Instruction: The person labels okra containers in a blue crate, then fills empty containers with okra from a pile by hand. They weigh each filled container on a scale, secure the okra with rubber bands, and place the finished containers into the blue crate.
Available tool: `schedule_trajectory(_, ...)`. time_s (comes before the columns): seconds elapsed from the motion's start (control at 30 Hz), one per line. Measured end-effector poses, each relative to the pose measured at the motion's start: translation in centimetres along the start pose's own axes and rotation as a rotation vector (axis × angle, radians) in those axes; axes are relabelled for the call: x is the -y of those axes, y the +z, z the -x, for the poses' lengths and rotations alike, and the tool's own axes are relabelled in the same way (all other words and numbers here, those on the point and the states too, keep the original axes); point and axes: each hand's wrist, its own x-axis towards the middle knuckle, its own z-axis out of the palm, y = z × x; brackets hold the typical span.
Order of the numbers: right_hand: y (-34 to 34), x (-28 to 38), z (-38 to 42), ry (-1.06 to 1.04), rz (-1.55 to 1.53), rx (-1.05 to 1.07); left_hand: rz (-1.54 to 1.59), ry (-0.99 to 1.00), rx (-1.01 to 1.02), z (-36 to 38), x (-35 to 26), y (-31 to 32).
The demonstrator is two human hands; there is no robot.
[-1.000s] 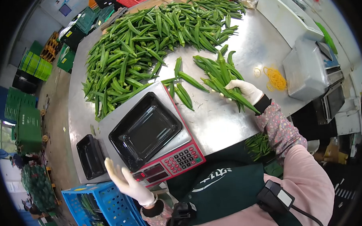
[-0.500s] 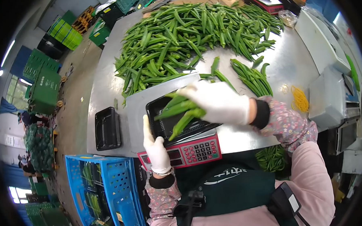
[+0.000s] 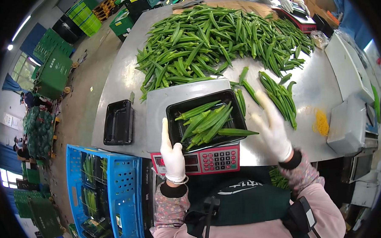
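Observation:
A black plastic tray (image 3: 172, 120) rests on the pale platform of a red-trimmed weighing scale (image 3: 220, 158). Several okra pods (image 3: 207, 121) lie in it, one poking out over its right rim. My left hand (image 3: 173, 157), in a white glove, grips the tray's lower left edge, with the index finger along the side and the thumb at the corner. To the right of the tray, my gloved right hand (image 3: 274, 130) is raised with its fingers apart and nothing in it. Just beyond it lies a small bunch of okra (image 3: 279, 96) on the metal table.
A big okra heap (image 3: 204, 42) covers the table's far part. A second black tray (image 3: 118, 123) sits left of the scale, above a blue crate (image 3: 125, 185) holding packed trays. Yellow rubber bands (image 3: 321, 122) lie at right. Another person's gloved hands (image 3: 294, 4) work at a far scale.
My right hand has let go of its okra pods, which now lie in the tray, and has moved right and opened. My left hand stays at the tray's edge.

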Motion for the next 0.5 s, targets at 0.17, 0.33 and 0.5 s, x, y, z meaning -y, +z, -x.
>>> schedule_trajectory(0.17, 2.4, 2.1, 2.3, -0.147, 0.099, 0.115, -0.029, -0.012, 0.001, 0.2, -0.2, -0.2)
schedule_trajectory(0.33, 4.2, -0.1, -1.8, -0.258, 0.496, 0.19, -0.047, -0.002, 0.008, 0.2, 0.1, -0.6)
schedule_trajectory(0.5, 3.7, 0.4, -2.5, -0.304, 0.449, 0.305, -0.07, 0.0, -0.008, 0.2, -0.1, -1.1)
